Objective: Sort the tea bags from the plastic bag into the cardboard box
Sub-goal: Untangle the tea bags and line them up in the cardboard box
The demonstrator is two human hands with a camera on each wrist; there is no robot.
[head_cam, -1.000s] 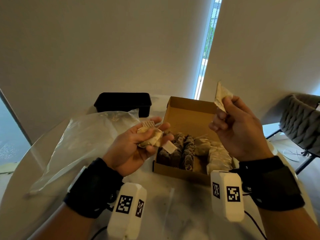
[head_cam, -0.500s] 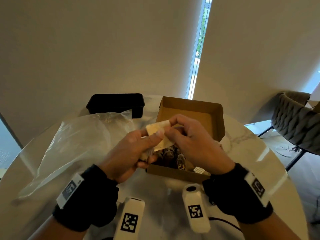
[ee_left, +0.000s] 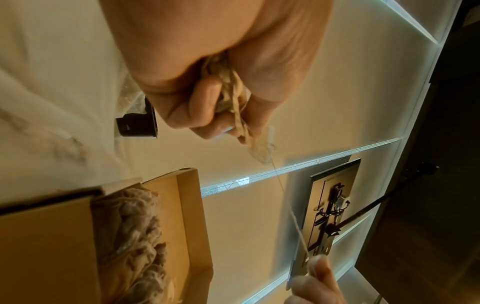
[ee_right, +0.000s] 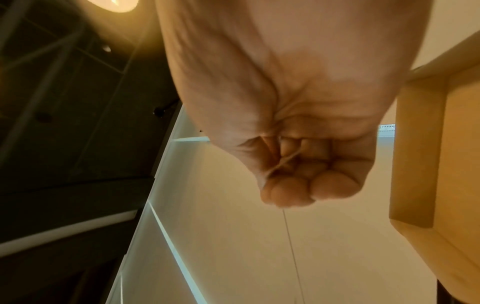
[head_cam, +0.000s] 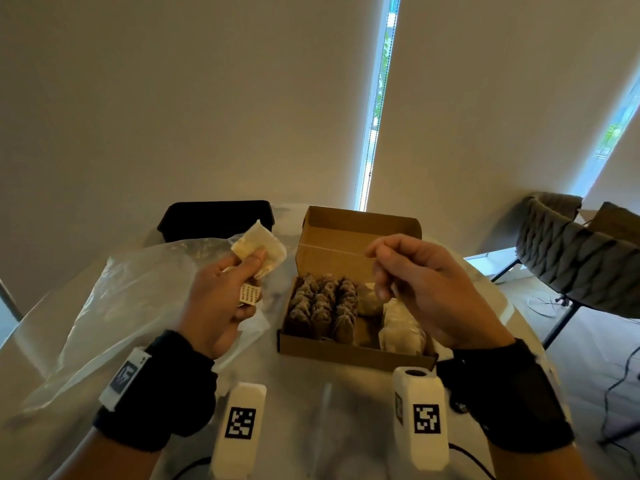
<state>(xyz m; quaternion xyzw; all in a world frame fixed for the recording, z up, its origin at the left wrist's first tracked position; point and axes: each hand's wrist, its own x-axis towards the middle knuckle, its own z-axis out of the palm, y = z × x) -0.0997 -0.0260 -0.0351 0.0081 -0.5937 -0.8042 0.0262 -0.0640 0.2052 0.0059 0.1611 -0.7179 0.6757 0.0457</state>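
My left hand (head_cam: 242, 278) grips a small bunch of pale tea bags (head_cam: 258, 249) left of the box, with a paper tag (head_cam: 250, 293) hanging under its fingers. In the left wrist view the bags (ee_left: 231, 96) are crumpled inside that fist. A thin string (ee_left: 283, 191) runs from them to my right hand (head_cam: 377, 268), which pinches it above the open cardboard box (head_cam: 346, 355). The right wrist view shows the string (ee_right: 281, 162) caught in the curled fingers. Dark tea bags (head_cam: 322, 306) stand in rows in the box and pale ones (head_cam: 398, 327) lie at its right. The clear plastic bag (head_cam: 131, 299) lies flat at left.
A black tray (head_cam: 214, 216) stands behind the plastic bag at the far edge of the round pale table (head_cam: 311, 410). The box's lid (head_cam: 360, 233) stands upright at the back. A grey woven chair (head_cam: 571, 251) is off the table's right side.
A second ago my right hand held a tea bag raised at right. The hands then met over the box. Now they are apart, the left with the bags, the right pinching the string.
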